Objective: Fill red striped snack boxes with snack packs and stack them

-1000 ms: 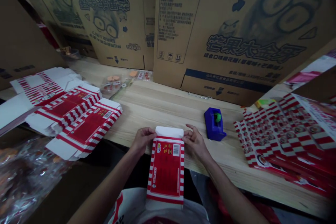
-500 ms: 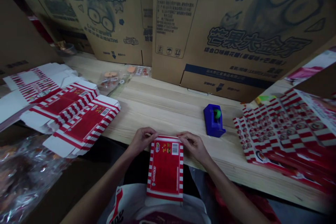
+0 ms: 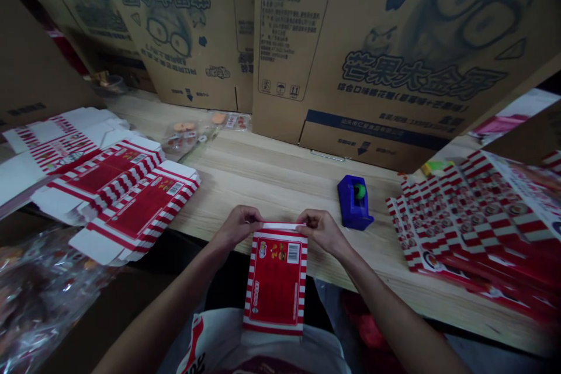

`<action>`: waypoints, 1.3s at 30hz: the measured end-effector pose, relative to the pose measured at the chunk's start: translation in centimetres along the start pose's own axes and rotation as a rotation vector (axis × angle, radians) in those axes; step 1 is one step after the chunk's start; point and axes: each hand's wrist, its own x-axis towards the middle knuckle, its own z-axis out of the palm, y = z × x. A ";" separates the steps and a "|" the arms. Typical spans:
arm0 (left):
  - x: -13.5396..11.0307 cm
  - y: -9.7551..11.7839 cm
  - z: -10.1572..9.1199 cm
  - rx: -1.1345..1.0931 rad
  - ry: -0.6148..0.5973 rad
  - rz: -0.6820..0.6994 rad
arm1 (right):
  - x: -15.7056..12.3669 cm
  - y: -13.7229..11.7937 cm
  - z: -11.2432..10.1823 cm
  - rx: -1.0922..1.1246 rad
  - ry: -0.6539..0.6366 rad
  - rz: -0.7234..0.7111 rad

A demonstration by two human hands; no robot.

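A red carton with red-and-white striped sides (image 3: 276, 280) lies over the table's front edge, its near end against my shirt. At its far left corner, my left hand (image 3: 239, 225) is closed, thumb and fingers pinching the end flap. My right hand (image 3: 322, 229) pinches the same flap at the right corner. A white strip shows along that flap between both hands. To the right of my right hand stands a blue tape dispenser (image 3: 354, 202) with a green core.
Flat striped cartons (image 3: 144, 204) lie stacked at the left, above clear plastic bags (image 3: 39, 286). More striped cartons (image 3: 473, 216) are piled at the right. Large cardboard boxes (image 3: 359, 70) line the back. Small clear packets (image 3: 184, 134) lie before them on the wooden table (image 3: 245, 169).
The far flap of the carton has tilted up, showing a white strip. Both hands have risen slightly and their fingers have curled more around the flap's corners.
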 end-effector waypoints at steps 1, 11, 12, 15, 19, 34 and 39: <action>-0.2 -0.2 0.1 -0.001 0.001 -0.001 | -0.2 0.1 0.0 0.019 0.001 0.001; -3.3 -2.3 1.3 0.035 0.022 0.071 | -4.7 2.7 1.8 -0.168 0.133 -0.355; -3.4 -2.5 1.4 0.093 0.048 0.093 | -5.0 3.0 2.2 -0.176 0.167 -0.376; -3.9 -2.8 1.6 0.201 0.104 0.157 | -5.6 3.5 3.3 -0.158 0.229 -0.350; -4.2 -3.2 1.9 0.081 0.145 0.151 | -5.4 3.4 2.4 -0.114 0.227 -0.334; -3.8 -3.5 4.0 -0.212 0.177 -0.044 | -1.5 7.1 -10.1 0.105 1.121 -0.053; -2.1 -1.2 2.8 -0.172 0.256 0.002 | -3.6 7.7 -7.4 0.235 1.185 -0.124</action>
